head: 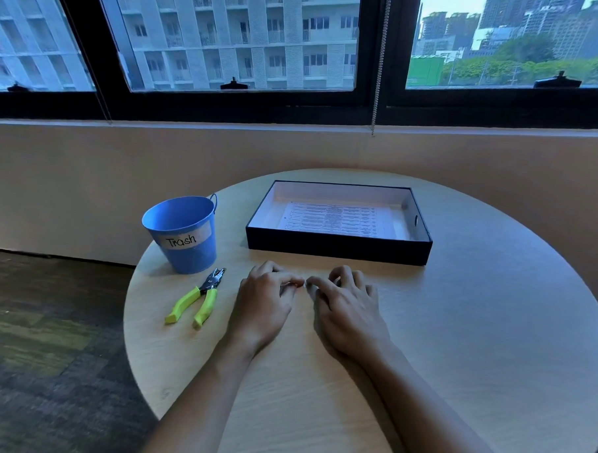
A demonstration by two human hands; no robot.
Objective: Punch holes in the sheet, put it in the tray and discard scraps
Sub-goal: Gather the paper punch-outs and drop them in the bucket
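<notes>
A printed sheet (pixel 339 218) lies flat inside the black tray (pixel 337 250) at the back of the round table. A blue bucket labelled "Trash" (pixel 182 233) stands to the tray's left. The hole punch with yellow-green handles (pixel 198 299) rests on the table in front of the bucket. My left hand (pixel 265 303) and my right hand (pixel 345 307) sit side by side on the table in front of the tray, fingers curled, fingertips pinched close together. Whether tiny scraps sit between the fingertips is too small to tell.
The round wooden table (pixel 457 336) stands against a beige wall under dark-framed windows. A blind cord (pixel 380 58) hangs by the window frame. Carpeted floor (pixel 45 352) lies to the left of the table.
</notes>
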